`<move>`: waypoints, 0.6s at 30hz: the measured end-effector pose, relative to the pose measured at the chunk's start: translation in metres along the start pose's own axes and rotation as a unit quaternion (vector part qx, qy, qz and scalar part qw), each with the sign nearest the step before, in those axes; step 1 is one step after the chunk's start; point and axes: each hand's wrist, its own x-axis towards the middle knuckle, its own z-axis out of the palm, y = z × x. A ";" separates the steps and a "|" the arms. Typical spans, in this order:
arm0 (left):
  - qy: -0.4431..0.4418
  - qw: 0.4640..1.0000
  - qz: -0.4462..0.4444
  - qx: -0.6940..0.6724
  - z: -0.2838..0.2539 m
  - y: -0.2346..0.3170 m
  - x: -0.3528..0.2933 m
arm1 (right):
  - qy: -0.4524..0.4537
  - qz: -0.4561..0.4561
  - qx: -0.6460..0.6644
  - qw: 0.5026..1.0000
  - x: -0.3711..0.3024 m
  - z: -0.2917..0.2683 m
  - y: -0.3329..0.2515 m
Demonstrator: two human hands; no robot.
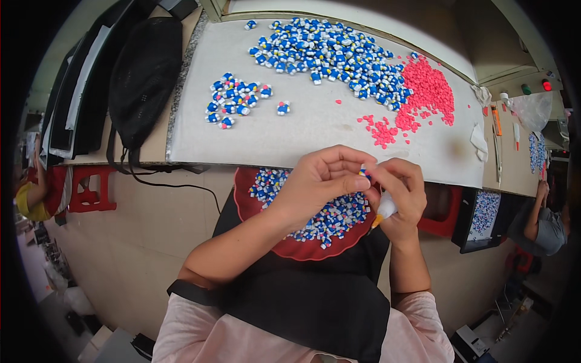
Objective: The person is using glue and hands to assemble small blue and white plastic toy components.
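My left hand [321, 184] is closed, pinching a tiny blue-and-white figure [364, 172] between thumb and fingertips. Against that figure rest the thumb and forefinger of my right hand [402, 193]; whether they hold a pink piece there is too small to tell. Tucked in the right palm is a white squeeze bottle [387, 206], its orange nozzle tilted down and to the left. Below both hands, a scalloped red tray [290, 254] on my lap holds many similar small figures [330, 224], partly covered by the left hand and wrist.
On the white-topped table [242, 142] lie a big heap of blue-and-white figures [327, 54], a pile of pink pieces [426, 91] and a smaller figure group [233, 100]. A black bag [145, 78] sits left. Co-workers are at both sides; red stools [91, 190] stand nearby.
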 end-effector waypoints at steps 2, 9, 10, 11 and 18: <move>0.004 0.993 0.039 0.110 -0.003 0.013 0.006 | 0.036 0.054 0.024 0.998 0.002 -0.001 -0.005; 0.073 0.591 0.307 0.742 -0.060 0.047 0.033 | 0.052 0.100 0.004 0.994 -0.009 -0.017 0.009; 0.078 0.575 0.309 0.754 -0.065 0.053 0.032 | 0.056 0.100 0.004 0.993 -0.011 -0.018 0.011; 0.083 0.558 0.309 0.765 -0.068 0.059 0.030 | 0.059 0.103 0.005 0.993 -0.012 -0.019 0.012; -0.042 0.481 0.317 0.816 -0.074 0.089 0.069 | 0.089 0.110 0.102 0.985 -0.015 -0.020 0.015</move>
